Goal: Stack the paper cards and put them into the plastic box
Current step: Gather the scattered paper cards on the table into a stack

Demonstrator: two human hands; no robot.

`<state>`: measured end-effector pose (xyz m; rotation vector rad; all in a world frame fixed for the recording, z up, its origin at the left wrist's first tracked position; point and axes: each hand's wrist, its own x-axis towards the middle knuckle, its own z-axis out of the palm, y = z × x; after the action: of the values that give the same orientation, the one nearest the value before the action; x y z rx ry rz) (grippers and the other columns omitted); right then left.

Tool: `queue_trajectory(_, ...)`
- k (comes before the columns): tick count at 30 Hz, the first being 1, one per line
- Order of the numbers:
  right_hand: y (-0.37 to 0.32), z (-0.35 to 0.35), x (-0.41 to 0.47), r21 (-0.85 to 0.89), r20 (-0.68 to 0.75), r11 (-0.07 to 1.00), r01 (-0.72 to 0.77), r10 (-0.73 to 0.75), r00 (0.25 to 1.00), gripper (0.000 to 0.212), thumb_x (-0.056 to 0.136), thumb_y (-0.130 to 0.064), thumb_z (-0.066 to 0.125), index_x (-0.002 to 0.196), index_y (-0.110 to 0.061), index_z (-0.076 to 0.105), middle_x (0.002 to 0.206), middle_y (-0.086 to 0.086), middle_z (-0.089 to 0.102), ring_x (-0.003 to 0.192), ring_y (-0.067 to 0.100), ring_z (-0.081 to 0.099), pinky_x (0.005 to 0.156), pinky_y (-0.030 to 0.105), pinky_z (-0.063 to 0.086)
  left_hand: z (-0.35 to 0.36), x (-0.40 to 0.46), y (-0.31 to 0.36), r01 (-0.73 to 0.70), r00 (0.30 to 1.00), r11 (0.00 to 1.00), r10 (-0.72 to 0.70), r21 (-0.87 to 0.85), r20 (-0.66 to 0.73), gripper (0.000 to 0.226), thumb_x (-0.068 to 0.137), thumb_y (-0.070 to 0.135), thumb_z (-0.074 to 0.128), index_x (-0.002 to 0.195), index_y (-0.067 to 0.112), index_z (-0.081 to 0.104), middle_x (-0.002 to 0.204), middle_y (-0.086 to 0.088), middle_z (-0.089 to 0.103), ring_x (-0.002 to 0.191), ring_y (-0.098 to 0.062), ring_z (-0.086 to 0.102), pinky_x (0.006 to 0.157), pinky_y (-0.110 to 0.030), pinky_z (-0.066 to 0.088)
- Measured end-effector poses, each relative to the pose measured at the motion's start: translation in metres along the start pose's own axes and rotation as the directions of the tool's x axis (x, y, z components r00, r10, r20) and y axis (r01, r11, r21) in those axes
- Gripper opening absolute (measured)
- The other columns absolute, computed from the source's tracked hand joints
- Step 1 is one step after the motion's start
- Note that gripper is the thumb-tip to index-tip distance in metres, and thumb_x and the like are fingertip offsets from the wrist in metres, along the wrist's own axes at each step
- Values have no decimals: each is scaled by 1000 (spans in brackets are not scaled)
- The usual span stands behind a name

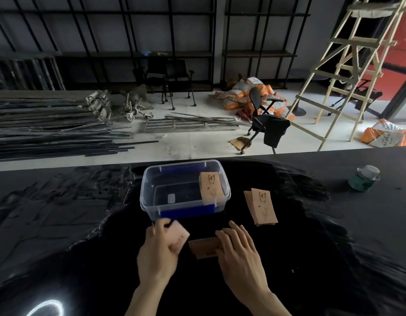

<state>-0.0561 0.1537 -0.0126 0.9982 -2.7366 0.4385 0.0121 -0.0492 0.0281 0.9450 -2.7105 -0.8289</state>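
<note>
A clear plastic box [149, 195] with blue clips stands on the black table ahead of me. A stack of tan paper cards [212, 187] leans inside it against the right wall. More tan cards [263, 207] lie in a loose pile right of the box. My left hand [159, 249] holds a pale card [181, 236] just in front of the box. My right hand [237, 247] lies flat, fingers spread, on a small stack of brown cards [203, 247] on the table.
A green can with a pale lid [365, 177] stands at the table's far right. The table's far edge [83, 167] runs just behind the box. Beyond it the floor holds metal bars, chairs, orange sacks and a wooden ladder.
</note>
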Motion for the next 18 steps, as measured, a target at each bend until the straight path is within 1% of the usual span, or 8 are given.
queue_trajectory(2, -4, 2, 2, -9, -5, 1000, 22, -22, 1000, 48, 92, -28, 70, 136, -17, 56, 137, 6, 65, 142, 28, 47, 120, 45, 37, -1, 2, 12, -141, 988, 969, 149, -202, 27, 57, 84, 11, 79, 123, 41, 50, 111, 17, 66, 101, -8, 70, 78, -28, 58)
queue_trajectory(4, -7, 3, 3, 9, -37, 1000, -23, 23, 999, 58, 88, -27, 75, 140, -13, 53, 142, 7, 64, 142, 25, 48, 122, 39, 33, -1, 5, 23, -263, 958, 925, 283, -275, 36, 45, 92, 4, 68, 114, 41, 56, 103, 21, 72, 99, 2, 71, 87, -22, 59)
queue_trajectory(7, -7, 0, 5, 77, -68, 993, -90, 95, 993, 77, 84, -23, 81, 149, -10, 42, 148, 8, 59, 140, 25, 50, 115, 38, 35, 1, 6, 33, -316, 925, 889, 366, -331, 99, 43, 98, -3, 50, 113, 36, 61, 99, 15, 78, 96, 4, 72, 91, -21, 59)
queue_trajectory(10, -3, -1, 6, 65, -48, 997, -40, 43, 998, 76, 89, -24, 74, 154, -14, 35, 153, 7, 55, 145, 26, 45, 116, 38, 34, 0, 7, 34, -230, 924, 860, 340, -455, 174, 36, 99, -1, 42, 114, 26, 62, 99, 4, 80, 97, -8, 75, 95, -34, 61)
queue_trajectory(13, -2, -2, 6, 54, -18, 998, 10, -9, 1000, 69, 96, -31, 55, 159, -17, 31, 160, 6, 46, 150, 25, 36, 120, 40, 32, -3, 8, 32, 2, 882, 698, 336, -716, 330, 31, 90, 13, 42, 113, 18, 62, 104, -10, 79, 101, -22, 76, 92, -43, 62)
queue_trajectory(15, -4, 0, 7, 51, -2, 998, 33, -33, 999, 65, 98, -33, 54, 158, -17, 35, 159, 5, 48, 150, 25, 37, 120, 41, 36, -2, 7, 36, 40, 849, 668, 369, -743, 378, 25, 96, 17, 46, 115, 19, 62, 107, -9, 78, 101, -23, 76, 86, -41, 64)
queue_trajectory(16, -5, 0, 8, 51, 1, 998, 34, -34, 999, 64, 97, -33, 57, 157, -16, 39, 156, 6, 51, 148, 26, 40, 118, 42, 39, 1, 7, 38, -20, 862, 709, 369, -705, 347, 21, 99, 16, 50, 115, 21, 62, 108, -3, 77, 102, -16, 75, 86, -36, 64)
queue_trajectory(18, -6, -2, 10, 66, 8, 997, 33, -34, 999, 63, 92, -30, 67, 150, -14, 49, 146, 5, 61, 142, 27, 50, 114, 43, 46, 9, 7, 37, -230, 903, 834, 375, -501, 210, 29, 96, 9, 61, 117, 28, 58, 113, 12, 68, 107, -2, 67, 94, -25, 59)
